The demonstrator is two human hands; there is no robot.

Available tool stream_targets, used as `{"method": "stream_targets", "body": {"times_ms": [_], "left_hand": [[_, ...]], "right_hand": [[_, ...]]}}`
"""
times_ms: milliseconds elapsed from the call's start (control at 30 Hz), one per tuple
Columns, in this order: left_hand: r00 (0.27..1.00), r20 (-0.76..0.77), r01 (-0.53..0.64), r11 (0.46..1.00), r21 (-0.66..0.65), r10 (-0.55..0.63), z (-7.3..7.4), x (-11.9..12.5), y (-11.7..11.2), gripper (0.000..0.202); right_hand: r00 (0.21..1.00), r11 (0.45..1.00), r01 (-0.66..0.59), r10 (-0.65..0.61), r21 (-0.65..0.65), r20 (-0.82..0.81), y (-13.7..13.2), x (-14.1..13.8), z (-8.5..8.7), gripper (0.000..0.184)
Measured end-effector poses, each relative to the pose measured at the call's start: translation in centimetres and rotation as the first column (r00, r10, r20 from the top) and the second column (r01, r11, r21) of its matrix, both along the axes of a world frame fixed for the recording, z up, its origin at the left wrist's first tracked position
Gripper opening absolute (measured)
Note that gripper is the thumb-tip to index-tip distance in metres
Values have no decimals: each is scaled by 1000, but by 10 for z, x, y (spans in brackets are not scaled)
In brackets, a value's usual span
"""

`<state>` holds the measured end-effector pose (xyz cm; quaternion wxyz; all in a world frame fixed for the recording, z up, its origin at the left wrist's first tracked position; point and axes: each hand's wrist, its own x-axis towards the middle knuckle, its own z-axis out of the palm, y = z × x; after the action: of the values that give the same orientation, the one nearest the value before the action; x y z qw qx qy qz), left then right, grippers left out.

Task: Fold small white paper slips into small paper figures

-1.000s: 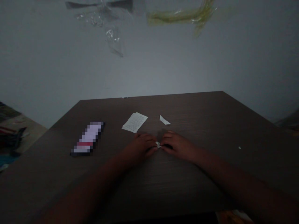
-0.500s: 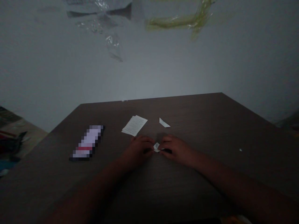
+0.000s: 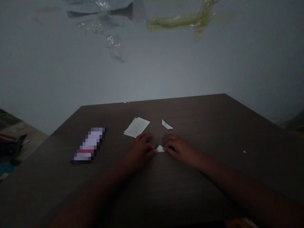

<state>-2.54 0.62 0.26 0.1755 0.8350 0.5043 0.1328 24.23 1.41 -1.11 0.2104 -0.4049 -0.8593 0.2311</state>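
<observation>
Both my hands rest on a dark wooden table (image 3: 213,126) in dim light. My left hand (image 3: 140,148) and my right hand (image 3: 178,148) meet at a tiny white piece of paper (image 3: 160,148) lying between their fingertips. Each hand pinches one side of it, fingers curled together. Just beyond my left hand lies a folded printed paper sheet (image 3: 136,127). A small white paper scrap (image 3: 166,125) lies beyond my right hand.
A flat rectangular object (image 3: 88,145), blurred out, lies on the table's left part. A tiny white speck (image 3: 244,152) sits at the right. Clear plastic and yellowish tape (image 3: 175,20) hang on the pale wall behind. Clutter shows at the far left, off the table.
The small paper between my fingertips has flattened and shows a wider white shape now. My hands have shifted slightly but stay together on it.
</observation>
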Motion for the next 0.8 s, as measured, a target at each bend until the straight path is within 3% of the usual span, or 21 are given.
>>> {"method": "stream_targets", "body": {"times_ms": [200, 400, 533, 700, 800], "left_hand": [[1000, 4, 15, 1000, -25, -15, 0, 7, -12, 9], [981, 60, 187, 982, -30, -185, 9, 10, -22, 9], [981, 104, 167, 986, -31, -163, 11, 10, -20, 13], [991, 44, 128, 992, 0, -128, 12, 13, -19, 33], [990, 39, 139, 990, -8, -139, 10, 15, -17, 32]], "right_hand": [[997, 997, 74, -74, 25, 5, -6, -4, -5, 23], [999, 995, 30, -32, 98, 20, -5, -2, -12, 17], [999, 995, -1, -2, 95, 33, -5, 0, -10, 17], [1000, 995, 18, -21, 95, 24, -5, -4, -9, 18], [999, 994, 36, -32, 102, -40, -6, -6, -8, 18]]}}
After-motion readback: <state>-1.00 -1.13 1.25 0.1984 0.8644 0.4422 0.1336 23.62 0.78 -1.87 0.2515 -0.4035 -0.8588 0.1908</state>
